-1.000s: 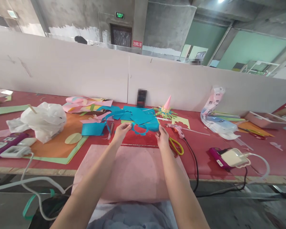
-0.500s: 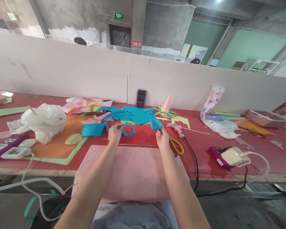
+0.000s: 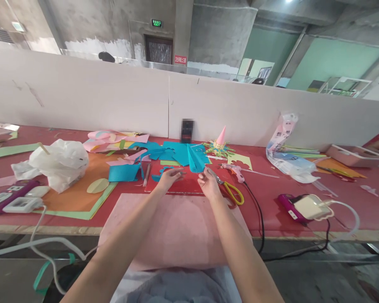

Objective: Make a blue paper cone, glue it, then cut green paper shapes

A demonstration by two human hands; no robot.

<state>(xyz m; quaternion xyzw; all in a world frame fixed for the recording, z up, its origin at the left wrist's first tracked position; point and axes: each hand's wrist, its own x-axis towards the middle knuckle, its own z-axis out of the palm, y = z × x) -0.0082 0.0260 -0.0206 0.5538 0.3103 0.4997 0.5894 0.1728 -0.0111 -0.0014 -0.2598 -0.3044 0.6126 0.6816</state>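
Evidently, your right hand is pinching the blue paper cone at its wide end, over the red mat, with the point directed away from you. Your left hand is apart from it, the fingers loosely parted and nothing visible between them; the scalloped blue ring lies partly hidden behind that hand, and whether the two touch cannot be told. Principal hazards, as judged: (a) a firm pinch at the thin rim could crease the cone or, if it is poorly fastened, let it unroll; (b) a low sweep of your left hand could drag or bend the ring, whose narrow band offers little stiffness; (c) the scissors lie just beside your right hand, so a sideways move could knock them; (d) the glue gun, slightly farther out, may be hot, and its black cord, if caught, could pull it; (e) the blue sheets behind the cone match its colour, so its edges could be misjudged.
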